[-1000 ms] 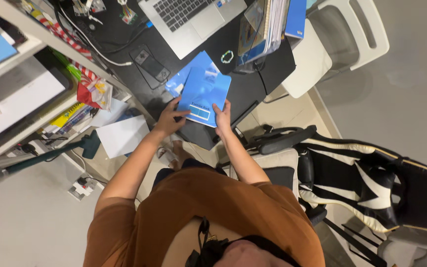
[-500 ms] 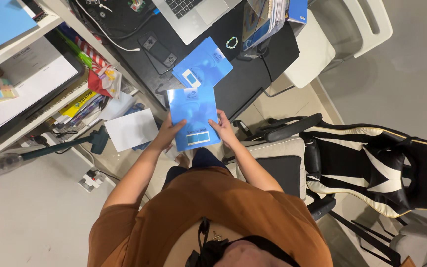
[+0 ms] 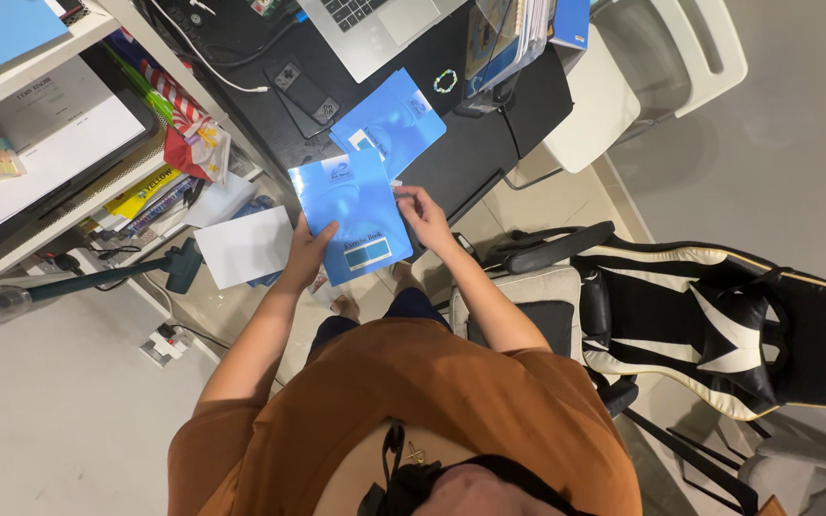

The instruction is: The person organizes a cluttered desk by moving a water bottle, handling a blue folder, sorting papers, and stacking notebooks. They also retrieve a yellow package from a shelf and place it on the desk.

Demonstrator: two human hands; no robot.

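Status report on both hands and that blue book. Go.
Left hand grips blue exercise book at its lower edge. Right hand touches its right edge, grip unclear. More blue books lie on black desk just beyond.
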